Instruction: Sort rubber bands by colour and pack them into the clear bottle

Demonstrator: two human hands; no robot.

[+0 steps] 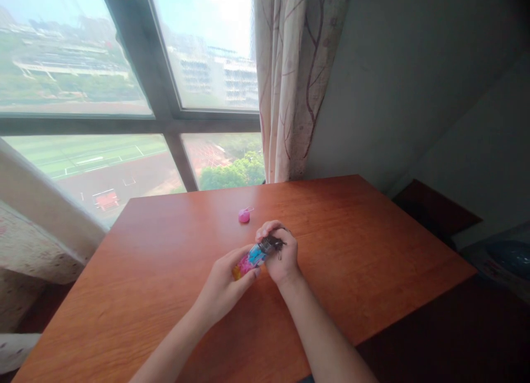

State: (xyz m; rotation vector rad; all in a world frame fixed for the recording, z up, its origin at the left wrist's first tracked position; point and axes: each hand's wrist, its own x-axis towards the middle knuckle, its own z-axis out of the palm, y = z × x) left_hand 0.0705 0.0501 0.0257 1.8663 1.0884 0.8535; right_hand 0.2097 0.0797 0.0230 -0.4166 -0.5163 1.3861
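Note:
Above the middle of the table, both hands meet on a small clear container (257,255) with blue, pink and yellow contents. My left hand (226,275) is closed round its lower, coloured end, thumb on the near side. The fingers of my right hand (284,256) curl about the upper end, where a dark, tangled-looking bunch (272,244) shows. Whether that bunch is a lid or loose dark pieces I cannot tell. The container is tilted, its dark end up and to the right. Just beyond the hands lies a round pink piece (244,216) with a thin light loop.
The brown wooden table (351,245) stretches to a window (165,121) at the back left. A patterned curtain (285,85) hangs beside the window, with a grey wall to its right. Another curtain (37,234) hangs at the left, beside the table.

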